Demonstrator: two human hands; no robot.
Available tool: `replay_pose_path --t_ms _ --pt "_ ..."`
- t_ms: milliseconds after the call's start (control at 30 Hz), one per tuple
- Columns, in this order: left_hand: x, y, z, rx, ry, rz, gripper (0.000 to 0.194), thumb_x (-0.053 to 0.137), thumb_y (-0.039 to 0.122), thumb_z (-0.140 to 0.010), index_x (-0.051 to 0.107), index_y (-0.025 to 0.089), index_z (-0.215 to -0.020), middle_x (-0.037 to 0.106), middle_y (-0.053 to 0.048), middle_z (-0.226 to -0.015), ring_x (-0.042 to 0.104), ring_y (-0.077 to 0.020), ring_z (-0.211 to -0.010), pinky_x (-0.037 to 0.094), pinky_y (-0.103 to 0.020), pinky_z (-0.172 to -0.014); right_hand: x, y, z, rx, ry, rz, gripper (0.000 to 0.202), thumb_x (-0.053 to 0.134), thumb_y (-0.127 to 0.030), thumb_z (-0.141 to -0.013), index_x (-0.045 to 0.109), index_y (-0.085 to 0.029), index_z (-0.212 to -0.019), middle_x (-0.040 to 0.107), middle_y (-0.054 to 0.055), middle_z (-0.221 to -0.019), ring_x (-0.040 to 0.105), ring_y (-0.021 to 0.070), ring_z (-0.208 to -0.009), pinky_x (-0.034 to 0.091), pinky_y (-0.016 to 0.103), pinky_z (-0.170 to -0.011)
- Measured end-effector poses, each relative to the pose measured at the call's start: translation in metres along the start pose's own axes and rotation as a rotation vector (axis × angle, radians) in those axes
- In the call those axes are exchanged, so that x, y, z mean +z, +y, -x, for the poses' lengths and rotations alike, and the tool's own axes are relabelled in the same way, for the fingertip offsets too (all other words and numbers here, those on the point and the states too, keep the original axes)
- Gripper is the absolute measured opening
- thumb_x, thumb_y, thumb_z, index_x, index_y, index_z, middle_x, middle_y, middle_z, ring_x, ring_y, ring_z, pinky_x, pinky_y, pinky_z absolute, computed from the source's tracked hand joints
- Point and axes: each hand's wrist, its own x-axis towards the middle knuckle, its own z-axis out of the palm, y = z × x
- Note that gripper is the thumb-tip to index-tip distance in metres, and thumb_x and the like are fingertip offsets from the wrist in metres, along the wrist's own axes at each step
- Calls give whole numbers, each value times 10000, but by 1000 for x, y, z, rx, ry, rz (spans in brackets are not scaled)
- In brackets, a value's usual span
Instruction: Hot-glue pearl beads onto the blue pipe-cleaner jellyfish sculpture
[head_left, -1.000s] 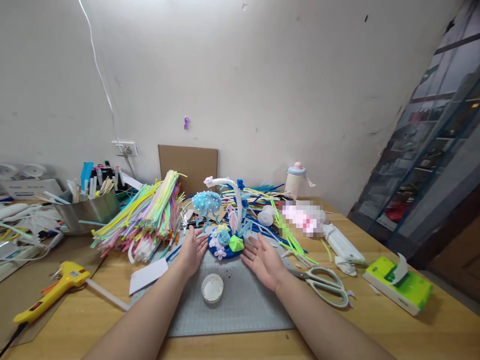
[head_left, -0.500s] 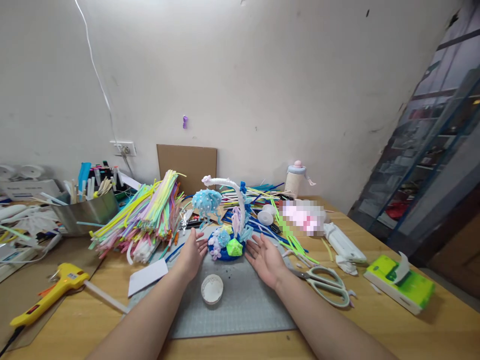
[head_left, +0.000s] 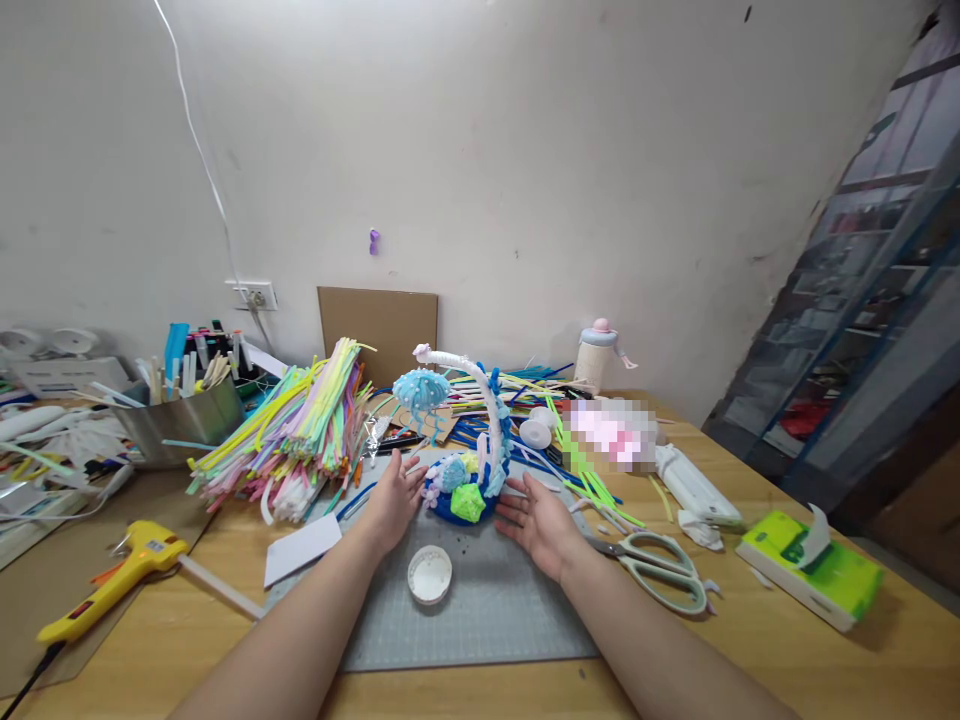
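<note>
A pipe-cleaner ornament stands upright on the grey cutting mat (head_left: pixel 480 630). Its round blue base (head_left: pixel 450 512) carries a green polyhedron-like piece (head_left: pixel 467 502) and small pastel flowers. From a white curved arm (head_left: pixel 491 400) edged in blue hangs a light-blue beaded jellyfish (head_left: pixel 421 391). My left hand (head_left: pixel 394 505) is at the base's left side, palm inward and fingers spread. On the right side my right hand (head_left: pixel 544 528) lies open, fingertips near the base's edge; whether either hand touches it I cannot tell. A small white dish (head_left: pixel 430 576) sits in front, between my forearms.
Left are a yellow glue gun (head_left: pixel 112 580), a white card (head_left: pixel 302 550), a pipe-cleaner bundle (head_left: pixel 300 430) and a metal tub (head_left: pixel 180 425). Right are scissors (head_left: pixel 660 570), a green tissue pack (head_left: pixel 810 565) and a bottle (head_left: pixel 596 358). Cardboard (head_left: pixel 379 330) leans on the wall.
The ornament has turned a little, so more of the blue edging on its arm shows. Both hands stay beside the base. The whole view has shifted slightly.
</note>
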Motion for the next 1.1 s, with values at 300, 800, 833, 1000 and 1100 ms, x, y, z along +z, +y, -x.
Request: replay_pose_path --t_ms 300,800,833,1000,1100 --pt "-4 -7 -6 61 102 -49 534 396 533 -880 481 145 -1236 536 -218 -1280 491 -259 -1240 400 -387 -1025 2 -4 -3 -71 31 -38 218 486 -379 -878 580 -239 -1017 691 48 -907 627 189 -993 495 319 -848" --pt "0 -11 -6 79 -12 -140 496 373 511 -899 516 153 -1211 608 -181 -1180 556 -224 -1152 368 -329 -1037 -4 -8 -2 -2 66 75 286 509 -430 -853 594 -199 -999 654 58 -779 642 225 -797 484 408 -834" --pt "0 -11 -7 91 22 -155 488 373 502 -902 515 142 -1198 615 -183 -1142 570 -223 -1124 388 -322 -1013 -4 -8 -3 -17 73 60 262 509 -420 -855 591 -214 -994 657 52 -817 640 210 -852 472 374 -864" --pt "-2 -14 -7 117 157 -244 498 418 518 -878 506 109 -1148 611 -106 -809 640 -208 -803 500 -315 -777 -1 -8 -4 -57 45 -22 238 470 -415 -875 578 -248 -1006 666 40 -959 622 170 -988 467 291 -872" --pt "-2 -15 -5 119 169 -267 506 470 543 -845 524 115 -1111 577 -52 -724 612 -167 -669 506 -286 -692 0 -7 -3 -52 4 -36 262 453 -428 -885 577 -236 -1013 675 48 -960 630 177 -966 485 296 -835"
